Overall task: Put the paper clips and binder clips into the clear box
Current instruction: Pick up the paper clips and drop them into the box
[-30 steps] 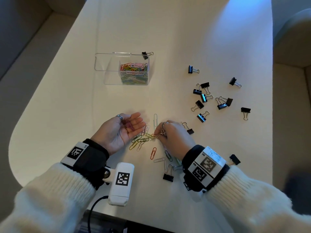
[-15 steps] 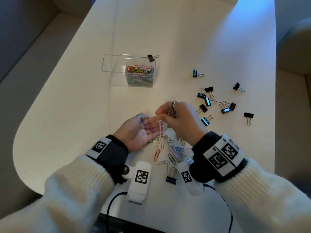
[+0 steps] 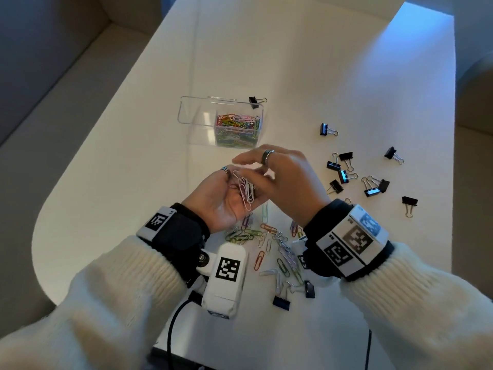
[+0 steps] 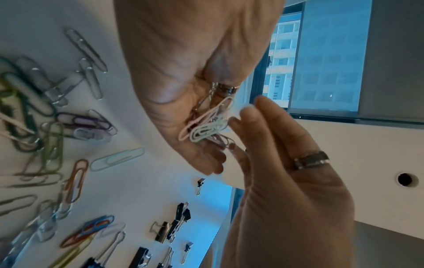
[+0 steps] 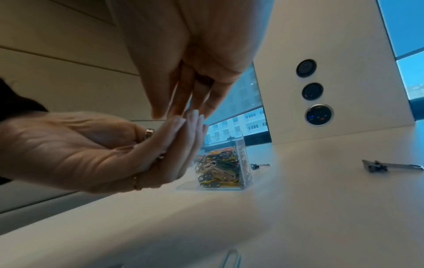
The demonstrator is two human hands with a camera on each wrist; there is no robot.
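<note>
My left hand (image 3: 218, 200) is held palm up above the table, and a small bunch of pink and white paper clips (image 3: 246, 192) lies across it. My right hand (image 3: 282, 177) hovers just over it, its straight fingers touching the left fingertips and gripping nothing. In the left wrist view the paper clips (image 4: 206, 127) sit in the left palm with the right fingertips (image 4: 243, 116) beside them. Further back stands the clear box (image 3: 197, 121), its right compartment full of coloured paper clips (image 3: 237, 128). One binder clip (image 3: 254, 102) sits on its rim.
Loose coloured paper clips (image 3: 266, 241) lie on the white table (image 3: 133, 182) under my wrists, with two binder clips (image 3: 281, 301) near the front edge. Several black binder clips (image 3: 346, 172) are scattered to the right. The box's left compartment looks empty.
Both hands rose from the pile and moved toward the box. The right hand carried clips up from the table, laid them in the left palm and let go.
</note>
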